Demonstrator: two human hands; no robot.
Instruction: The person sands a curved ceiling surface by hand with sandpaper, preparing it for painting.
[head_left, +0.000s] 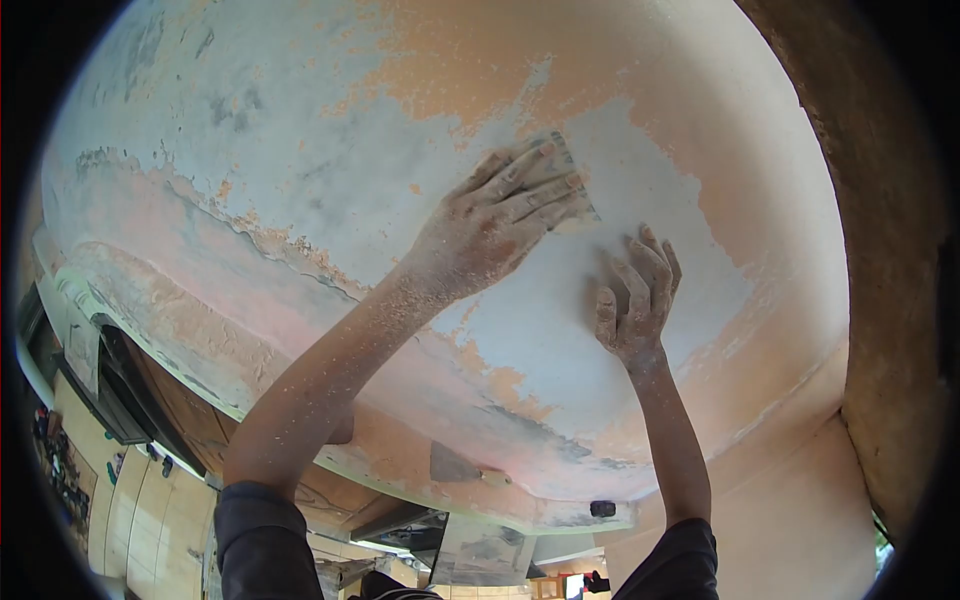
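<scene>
Closest to the camera you've got two dark sleeves (262, 545) at the bottom edge, and both bare forearms reach up from there, dusted with pale powder. The left hand (495, 225) is flat against the ceiling (300, 150), fingers (530, 195) held close together and pressing down on a sheet of sandpaper (570, 190). Only the sheet's far edge and a corner peek out past the fingertips, the rest is under the palm. It sits right where the pale skim coat meets the orange patch. The right hand (635, 300) is just beside it, a bit lower, fingers slightly spread and lightly curled with the tips touching the ceiling surface, holding nothing as far as I can see.

The ceiling itself is a mess of patches: bluish-white filler in the middle, peachy orange bare areas above and to the right, some pinkish stuff toward the left. A flaky ragged line runs across where old paint has come off.

Further off there's a stepped cornice edge (420, 470) running along the ceiling's border, and a small dark fitting (602, 508) on it. Beyond that, tiled wall (140, 510) at lower left and a rough brown wall (890, 250) on the right.
</scene>
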